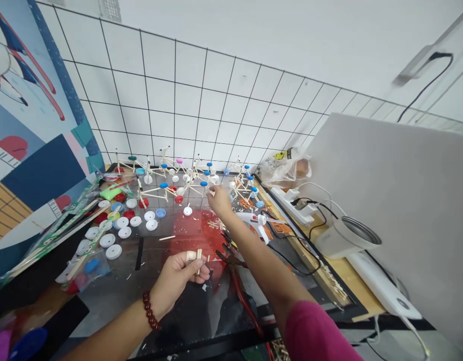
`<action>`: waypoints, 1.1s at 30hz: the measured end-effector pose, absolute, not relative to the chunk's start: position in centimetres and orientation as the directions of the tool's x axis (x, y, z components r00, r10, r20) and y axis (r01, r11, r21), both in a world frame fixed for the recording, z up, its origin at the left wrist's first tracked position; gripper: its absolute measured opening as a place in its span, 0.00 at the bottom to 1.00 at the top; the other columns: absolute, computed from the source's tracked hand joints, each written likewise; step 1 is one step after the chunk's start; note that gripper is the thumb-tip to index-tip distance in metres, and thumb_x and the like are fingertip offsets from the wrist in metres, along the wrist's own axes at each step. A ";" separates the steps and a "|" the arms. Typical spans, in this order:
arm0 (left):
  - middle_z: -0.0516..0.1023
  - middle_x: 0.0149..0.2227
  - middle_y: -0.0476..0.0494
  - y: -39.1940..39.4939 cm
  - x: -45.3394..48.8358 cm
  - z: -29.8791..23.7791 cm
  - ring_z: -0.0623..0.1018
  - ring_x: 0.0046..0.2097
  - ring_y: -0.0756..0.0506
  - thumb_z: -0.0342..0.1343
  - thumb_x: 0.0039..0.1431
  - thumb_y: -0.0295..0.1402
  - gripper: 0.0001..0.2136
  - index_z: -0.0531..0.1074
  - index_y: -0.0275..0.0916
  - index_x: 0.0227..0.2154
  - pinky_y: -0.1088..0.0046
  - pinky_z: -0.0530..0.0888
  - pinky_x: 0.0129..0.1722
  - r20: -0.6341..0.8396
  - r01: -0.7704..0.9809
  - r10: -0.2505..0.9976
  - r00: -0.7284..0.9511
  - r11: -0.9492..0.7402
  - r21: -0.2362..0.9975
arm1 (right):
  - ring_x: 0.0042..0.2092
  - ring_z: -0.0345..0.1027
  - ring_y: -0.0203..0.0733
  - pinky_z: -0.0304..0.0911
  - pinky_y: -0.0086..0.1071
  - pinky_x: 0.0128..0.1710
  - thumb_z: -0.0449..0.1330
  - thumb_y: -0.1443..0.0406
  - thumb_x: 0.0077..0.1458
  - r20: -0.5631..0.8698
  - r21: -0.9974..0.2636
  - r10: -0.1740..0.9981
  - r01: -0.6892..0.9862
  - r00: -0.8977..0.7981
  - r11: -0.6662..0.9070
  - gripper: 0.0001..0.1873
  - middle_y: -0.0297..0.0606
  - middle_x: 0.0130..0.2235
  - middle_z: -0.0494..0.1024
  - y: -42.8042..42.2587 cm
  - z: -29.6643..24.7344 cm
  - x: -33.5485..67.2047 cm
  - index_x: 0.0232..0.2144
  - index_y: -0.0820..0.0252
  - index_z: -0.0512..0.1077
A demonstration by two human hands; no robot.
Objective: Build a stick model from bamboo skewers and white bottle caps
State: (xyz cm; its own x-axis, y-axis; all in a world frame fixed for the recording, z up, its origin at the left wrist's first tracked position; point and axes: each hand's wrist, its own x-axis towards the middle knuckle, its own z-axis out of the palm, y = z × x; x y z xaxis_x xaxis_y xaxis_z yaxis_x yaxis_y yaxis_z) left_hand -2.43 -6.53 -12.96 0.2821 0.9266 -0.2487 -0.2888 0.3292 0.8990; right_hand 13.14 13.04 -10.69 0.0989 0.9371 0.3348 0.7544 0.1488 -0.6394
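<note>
My left hand (181, 278) is closed around a few short wooden stick pieces (199, 256), held above the dark glossy table (156, 281); a red bead bracelet sits on its wrist. My right hand (219, 199) reaches far forward, fingers pinched at one of the stick-and-bottle-cap models (196, 184) near the tiled wall. What it pinches is too small to name. Several of these models, with blue, red and white caps, stand in a row at the back of the table.
Loose white, red and blue bottle caps (114, 230) lie at the left. A white glue gun (254, 219) and red-handled pliers (231, 258) rest near my right arm. A power strip (291, 198), cables, a plastic bag and a white foam board (397, 210) fill the right.
</note>
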 end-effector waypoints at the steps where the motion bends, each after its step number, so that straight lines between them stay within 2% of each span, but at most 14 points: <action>1: 0.81 0.26 0.43 -6.5 -2.4 -13.0 0.78 0.28 0.49 0.69 0.43 0.46 0.19 0.78 0.33 0.30 0.74 0.74 0.30 -0.247 -0.292 0.927 0.283 0.329 0.898 | 0.45 0.71 0.48 0.63 0.38 0.48 0.61 0.68 0.52 0.320 -0.630 0.940 0.767 0.116 0.120 0.09 0.46 0.44 0.77 13.6 -11.0 13.2 0.38 0.62 0.77; 6: 0.80 0.25 0.43 -6.3 -2.3 -13.2 0.78 0.28 0.48 0.69 0.41 0.47 0.20 0.78 0.33 0.29 0.74 0.73 0.30 -0.252 -0.281 0.926 0.280 0.330 0.901 | 0.41 0.73 0.47 0.63 0.34 0.42 0.61 0.68 0.53 0.260 -0.621 0.950 0.783 0.170 0.030 0.06 0.42 0.35 0.81 14.8 -12.2 13.3 0.31 0.59 0.79; 9: 0.80 0.25 0.43 -6.3 -2.3 -13.2 0.78 0.28 0.49 0.69 0.41 0.47 0.21 0.78 0.33 0.29 0.74 0.73 0.30 -0.245 -0.269 0.927 0.285 0.323 0.908 | 0.40 0.74 0.47 0.63 0.34 0.41 0.60 0.68 0.53 0.284 -0.640 0.939 0.768 0.196 0.033 0.07 0.42 0.34 0.81 14.9 -11.8 13.5 0.31 0.59 0.79; 15: 0.80 0.25 0.43 -6.3 -2.3 -13.4 0.77 0.28 0.49 0.68 0.42 0.50 0.21 0.78 0.33 0.26 0.74 0.72 0.30 -0.220 -0.234 0.931 0.292 0.293 0.927 | 0.42 0.73 0.45 0.63 0.35 0.45 0.60 0.67 0.53 0.432 -0.700 0.879 0.690 0.204 0.185 0.08 0.38 0.38 0.82 13.9 -8.0 15.5 0.32 0.56 0.80; 19: 0.80 0.25 0.43 -6.3 -2.4 -13.4 0.76 0.28 0.49 0.68 0.41 0.50 0.22 0.78 0.33 0.27 0.74 0.72 0.30 -0.220 -0.237 0.932 0.287 0.292 0.927 | 0.40 0.73 0.44 0.63 0.35 0.45 0.63 0.64 0.50 0.497 -0.748 0.845 0.592 0.200 0.299 0.06 0.36 0.35 0.82 12.5 -4.6 17.4 0.30 0.56 0.81; 25: 0.80 0.26 0.43 -6.4 -2.3 -13.7 0.77 0.28 0.48 0.69 0.39 0.49 0.22 0.79 0.33 0.29 0.73 0.73 0.30 -0.219 -0.243 0.936 0.276 0.289 0.926 | 0.30 0.71 0.38 0.65 0.32 0.33 0.66 0.59 0.44 0.470 -0.841 0.861 0.395 0.193 0.371 0.10 0.34 0.26 0.80 10.1 -1.1 20.1 0.28 0.59 0.81; 33: 0.81 0.26 0.43 -6.4 -2.5 -13.5 0.78 0.29 0.48 0.70 0.40 0.47 0.22 0.79 0.33 0.32 0.73 0.73 0.31 -0.216 -0.250 0.936 0.278 0.288 0.924 | 0.30 0.71 0.37 0.65 0.31 0.32 0.70 0.59 0.36 0.419 -0.895 0.883 0.259 0.210 0.363 0.13 0.35 0.26 0.80 8.9 1.4 22.4 0.26 0.61 0.80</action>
State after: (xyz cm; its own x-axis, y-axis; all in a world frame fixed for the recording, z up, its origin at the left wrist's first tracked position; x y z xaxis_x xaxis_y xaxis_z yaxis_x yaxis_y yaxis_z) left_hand -2.48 -6.40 -13.47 0.2779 0.9360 -0.2160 -0.2502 0.2877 0.9245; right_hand 22.41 8.89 1.41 0.2102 0.8834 0.4189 0.2589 0.3629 -0.8952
